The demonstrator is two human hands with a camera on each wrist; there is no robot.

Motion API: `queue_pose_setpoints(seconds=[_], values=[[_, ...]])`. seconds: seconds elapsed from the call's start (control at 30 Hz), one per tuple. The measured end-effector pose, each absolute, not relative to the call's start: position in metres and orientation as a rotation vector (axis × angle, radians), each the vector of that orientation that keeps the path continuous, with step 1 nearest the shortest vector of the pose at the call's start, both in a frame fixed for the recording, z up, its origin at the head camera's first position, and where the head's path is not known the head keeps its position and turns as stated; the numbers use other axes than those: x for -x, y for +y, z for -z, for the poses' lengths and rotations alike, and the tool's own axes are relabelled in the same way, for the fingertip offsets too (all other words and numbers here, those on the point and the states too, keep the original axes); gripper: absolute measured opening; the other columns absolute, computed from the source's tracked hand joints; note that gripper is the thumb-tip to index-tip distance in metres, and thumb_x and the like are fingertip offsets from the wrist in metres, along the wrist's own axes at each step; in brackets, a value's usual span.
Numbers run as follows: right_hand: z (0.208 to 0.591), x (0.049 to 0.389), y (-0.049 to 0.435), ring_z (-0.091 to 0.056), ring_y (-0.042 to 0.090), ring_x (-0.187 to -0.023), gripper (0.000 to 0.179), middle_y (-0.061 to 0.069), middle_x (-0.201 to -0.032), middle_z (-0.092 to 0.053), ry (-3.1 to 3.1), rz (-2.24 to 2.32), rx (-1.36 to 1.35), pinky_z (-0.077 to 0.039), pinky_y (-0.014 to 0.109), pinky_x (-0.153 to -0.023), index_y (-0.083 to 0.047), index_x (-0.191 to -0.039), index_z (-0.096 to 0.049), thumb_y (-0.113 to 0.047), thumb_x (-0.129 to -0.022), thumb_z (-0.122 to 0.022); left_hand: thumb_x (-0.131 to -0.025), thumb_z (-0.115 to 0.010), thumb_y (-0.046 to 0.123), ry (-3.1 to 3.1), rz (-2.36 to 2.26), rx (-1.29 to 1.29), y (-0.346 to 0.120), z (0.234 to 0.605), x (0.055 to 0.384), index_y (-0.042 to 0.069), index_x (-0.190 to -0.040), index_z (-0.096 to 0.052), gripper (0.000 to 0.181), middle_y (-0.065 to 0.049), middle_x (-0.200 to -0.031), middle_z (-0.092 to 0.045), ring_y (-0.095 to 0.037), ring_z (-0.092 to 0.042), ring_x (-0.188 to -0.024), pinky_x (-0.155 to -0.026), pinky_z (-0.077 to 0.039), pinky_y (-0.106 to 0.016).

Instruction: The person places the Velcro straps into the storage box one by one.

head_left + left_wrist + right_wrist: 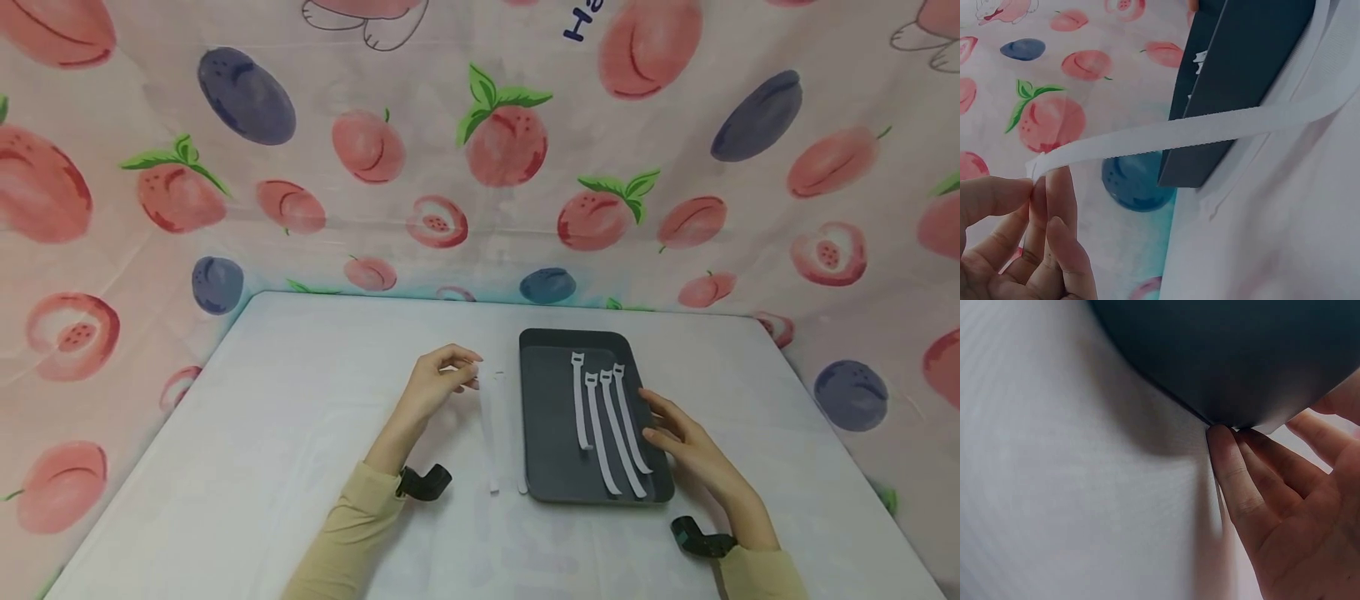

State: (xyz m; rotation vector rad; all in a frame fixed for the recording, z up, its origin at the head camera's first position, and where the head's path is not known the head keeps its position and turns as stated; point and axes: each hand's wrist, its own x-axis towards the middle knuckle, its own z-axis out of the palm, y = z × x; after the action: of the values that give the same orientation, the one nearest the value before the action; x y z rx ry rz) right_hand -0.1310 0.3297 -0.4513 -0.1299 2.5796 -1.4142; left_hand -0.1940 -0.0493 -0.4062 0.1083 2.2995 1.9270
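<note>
My left hand (442, 375) pinches the slotted end of a white fabric cable tie (488, 442) between thumb and fingertips. The tie hangs down left of the dark grey tray (547, 467); in the left wrist view it stretches away from the fingers as a long pale band (1166, 134). Beside the tray's left wall, another white cable tie (521, 458) lies on the table. Several white cable ties (600, 433) rest lengthwise inside the tray, slotted heads at the far end. My right hand (686, 437) holds the tray's right side, fingers (1235, 475) at its lower edge.
The tray stands on a white-covered table (300, 433). Behind the table hangs a fruit-patterned cloth (495, 225), with further patterned cloth at both sides. Black wrist mounts (425, 482) sit on both wrists.
</note>
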Motion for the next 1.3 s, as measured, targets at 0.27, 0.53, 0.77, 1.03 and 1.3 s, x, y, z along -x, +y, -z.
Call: queue_pose_setpoints(seconds=[0.27,0.53,0.77,1.03,1.3], values=[[0.455,0.129,0.331,-0.03,0.054,-0.136,0.066,0.025,-0.156,-0.024,2.561,1.432,0.132,-0.027,0.072,-0.102,-0.017,-0.153,-0.023,-0.029,-0.097,-0.056,-0.091,-0.064,0.01,2.307,-1.924,-0.197,-0.048,0.395,0.187,0.003,-0.107,-0.069,0.018,-0.005,-0.087,-0.065,-0.023,-0.071,-0.076,-0.072,-0.051,-0.031],[0.454,0.128,0.331,-0.033,0.053,-0.134,0.065,0.027,-0.154,-0.026,2.577,1.429,0.152,-0.028,0.071,-0.101,-0.016,-0.153,-0.024,-0.027,-0.097,-0.056,-0.091,-0.063,0.01,2.313,-1.932,-0.298,-0.049,0.382,0.18,0.002,-0.107,-0.068,0.018,-0.007,-0.087,-0.065,-0.013,-0.068,-0.071,-0.07,-0.051,-0.03],[0.451,0.129,0.33,-0.033,0.053,-0.134,0.065,0.027,-0.154,-0.026,2.582,1.419,0.147,-0.028,0.071,-0.1,-0.017,-0.153,-0.024,-0.026,-0.097,-0.056,-0.091,-0.064,0.01,2.29,-1.932,-0.297,-0.046,0.377,0.175,0.003,-0.105,-0.068,0.017,0.0,-0.082,-0.066,-0.018,-0.068,-0.073,-0.071,-0.05,-0.032],[0.452,0.13,0.331,-0.033,0.052,-0.134,0.065,0.026,-0.154,-0.026,2.587,1.405,0.147,-0.029,0.071,-0.1,-0.017,-0.153,-0.024,-0.027,-0.097,-0.056,-0.09,-0.064,0.009,2.246,-1.957,-0.311,-0.038,0.376,0.169,0.0,-0.105,-0.067,0.018,0.0,-0.082,-0.065,-0.011,-0.066,-0.07,-0.071,-0.049,-0.029],[0.45,0.131,0.332,-0.032,0.052,-0.135,0.065,0.026,-0.155,-0.025,2.594,1.394,0.15,-0.028,0.071,-0.1,-0.018,-0.153,-0.025,-0.028,-0.097,-0.057,-0.09,-0.065,0.01,2.218,-1.967,-0.341,-0.027,0.375,0.163,0.004,-0.103,-0.069,0.015,-0.007,-0.085,-0.065,-0.014,-0.067,-0.069,-0.069,-0.049,-0.025]])
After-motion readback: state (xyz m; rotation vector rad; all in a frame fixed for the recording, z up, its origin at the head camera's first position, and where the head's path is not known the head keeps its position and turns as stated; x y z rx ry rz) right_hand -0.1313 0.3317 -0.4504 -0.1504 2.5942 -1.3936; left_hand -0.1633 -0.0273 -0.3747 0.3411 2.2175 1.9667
